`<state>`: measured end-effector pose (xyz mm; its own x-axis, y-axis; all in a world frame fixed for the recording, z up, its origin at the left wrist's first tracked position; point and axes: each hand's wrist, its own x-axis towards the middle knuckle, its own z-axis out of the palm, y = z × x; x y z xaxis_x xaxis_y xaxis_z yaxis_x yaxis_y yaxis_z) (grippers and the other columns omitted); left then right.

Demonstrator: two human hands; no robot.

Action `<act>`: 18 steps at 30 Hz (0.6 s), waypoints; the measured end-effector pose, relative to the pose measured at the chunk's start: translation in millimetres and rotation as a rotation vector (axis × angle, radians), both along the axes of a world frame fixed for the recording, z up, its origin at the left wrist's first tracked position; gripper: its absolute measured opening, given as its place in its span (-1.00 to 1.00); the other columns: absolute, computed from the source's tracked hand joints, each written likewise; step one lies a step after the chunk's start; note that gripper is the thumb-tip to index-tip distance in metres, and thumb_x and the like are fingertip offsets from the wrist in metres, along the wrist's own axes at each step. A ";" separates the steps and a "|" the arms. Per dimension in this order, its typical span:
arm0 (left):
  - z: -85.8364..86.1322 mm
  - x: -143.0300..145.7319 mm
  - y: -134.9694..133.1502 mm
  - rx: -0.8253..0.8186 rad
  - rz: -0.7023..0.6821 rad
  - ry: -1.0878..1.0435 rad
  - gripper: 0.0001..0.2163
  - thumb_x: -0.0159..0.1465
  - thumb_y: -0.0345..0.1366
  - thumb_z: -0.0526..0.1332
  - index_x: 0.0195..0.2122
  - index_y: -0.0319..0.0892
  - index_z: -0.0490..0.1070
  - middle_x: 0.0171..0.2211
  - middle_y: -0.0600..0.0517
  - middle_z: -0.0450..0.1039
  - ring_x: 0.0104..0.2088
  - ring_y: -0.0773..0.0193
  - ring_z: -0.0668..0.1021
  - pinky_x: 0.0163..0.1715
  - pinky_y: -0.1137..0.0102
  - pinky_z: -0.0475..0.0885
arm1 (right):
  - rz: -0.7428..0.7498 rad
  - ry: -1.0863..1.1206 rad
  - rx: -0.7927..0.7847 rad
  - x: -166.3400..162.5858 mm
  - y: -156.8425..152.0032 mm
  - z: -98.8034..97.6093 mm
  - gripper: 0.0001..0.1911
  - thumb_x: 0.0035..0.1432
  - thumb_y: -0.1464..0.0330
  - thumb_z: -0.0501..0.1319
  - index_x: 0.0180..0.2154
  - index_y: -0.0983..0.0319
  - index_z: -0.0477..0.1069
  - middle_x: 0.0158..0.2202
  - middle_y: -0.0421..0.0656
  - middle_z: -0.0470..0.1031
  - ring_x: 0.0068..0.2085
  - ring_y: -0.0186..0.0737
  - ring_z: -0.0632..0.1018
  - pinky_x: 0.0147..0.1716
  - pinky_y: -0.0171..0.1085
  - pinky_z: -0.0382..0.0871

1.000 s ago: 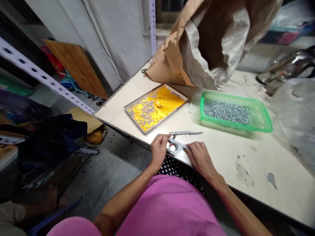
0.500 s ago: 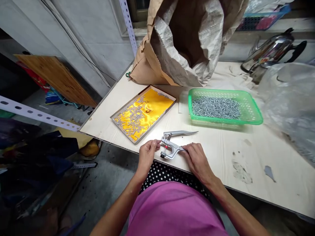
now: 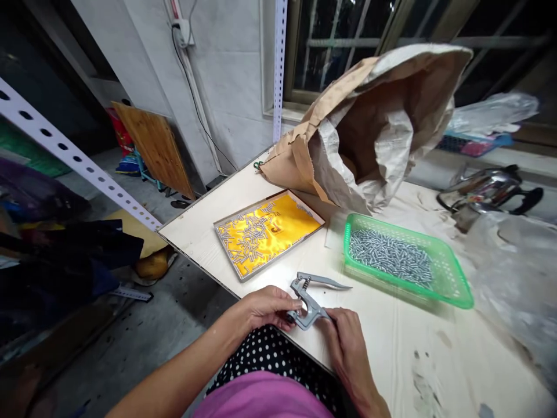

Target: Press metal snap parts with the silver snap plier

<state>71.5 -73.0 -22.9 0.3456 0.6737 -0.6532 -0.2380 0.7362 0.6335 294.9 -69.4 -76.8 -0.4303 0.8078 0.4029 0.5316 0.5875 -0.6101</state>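
Snap-fastener pliers point(image 3: 311, 316) in grey metal rest near the table's front edge, with their upper handle raised and a spring by the hinge. My right hand point(image 3: 350, 342) is closed around the lower handle. At the jaw end, my left hand point(image 3: 272, 306) has its fingers pinched together, the thumb reaching into the jaw gap. Whatever the pinch holds is too small or hidden to make out. Beyond the left hand lies a shallow tray point(image 3: 243, 277) with a yellow lining and many small metal pins. A green basket point(image 3: 461, 290) full of similar silvery pieces stands behind the right hand.
A big open paper sack point(image 3: 300, 168) leans at the back of the table. On the right are a metal kettle point(image 3: 483, 188) and a clear plastic bag point(image 3: 517, 273). A perforated white metal bar point(image 3: 87, 162) crosses at the left, beside the table's edge.
My left hand has moved from beside the pliers' hinge to the lower jaw, its thumb now in the gap. My right hand keeps its hold. The camera view has tilted upward and shifted left.
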 end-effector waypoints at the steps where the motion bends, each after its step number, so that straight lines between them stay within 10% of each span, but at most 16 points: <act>1: 1.2 -1.1 -0.4 0.017 0.005 0.034 -0.54 -0.18 0.01 0.50 -0.42 -0.28 0.55 -0.47 0.00 0.51 -0.51 0.38 0.47 -0.37 0.40 0.40 | 0.002 0.003 0.006 -0.3 0.5 -0.9 -0.85 0.35 0.39 0.05 -0.09 0.14 0.34 -0.22 -0.11 0.41 -0.18 -0.10 0.39 -0.23 -0.14 0.31; 7: 33.6 1.0 -3.0 0.630 0.053 0.993 -0.75 0.18 -0.20 0.27 -0.59 -0.20 0.47 -0.53 0.03 0.42 -0.46 0.30 0.43 -0.39 0.39 0.32 | -0.046 -0.093 0.042 -4.2 3.0 -5.3 -0.87 0.35 0.36 0.06 -0.12 0.16 0.36 -0.27 -0.12 0.41 -0.24 -0.12 0.37 -0.25 -0.13 0.28; 14: 102.1 68.8 69.1 1.324 0.178 1.028 -0.76 0.36 -0.17 0.14 -0.25 -0.16 0.55 -0.28 -0.02 0.50 -0.25 0.24 0.53 -0.18 0.35 0.39 | -0.039 -0.134 0.109 -5.4 4.7 -7.6 -0.87 0.36 0.33 0.04 -0.14 0.15 0.34 -0.31 -0.12 0.40 -0.29 -0.12 0.39 -0.30 -0.13 0.29; 18: 104.2 60.1 110.5 1.359 0.091 1.169 -0.75 0.32 -0.12 0.19 -0.23 -0.17 0.57 -0.27 -0.03 0.47 -0.22 0.20 0.52 -0.19 0.35 0.37 | -0.033 -0.137 0.104 -4.9 4.1 -7.3 -0.86 0.37 0.32 0.03 -0.12 0.14 0.34 -0.31 -0.12 0.41 -0.29 -0.12 0.40 -0.28 -0.12 0.29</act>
<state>131.6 37.6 81.3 0.0928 0.8805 0.4649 0.7258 -0.3794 0.5739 290.0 -65.4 -84.1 -0.4608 0.7796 0.4240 0.6259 0.6242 -0.4676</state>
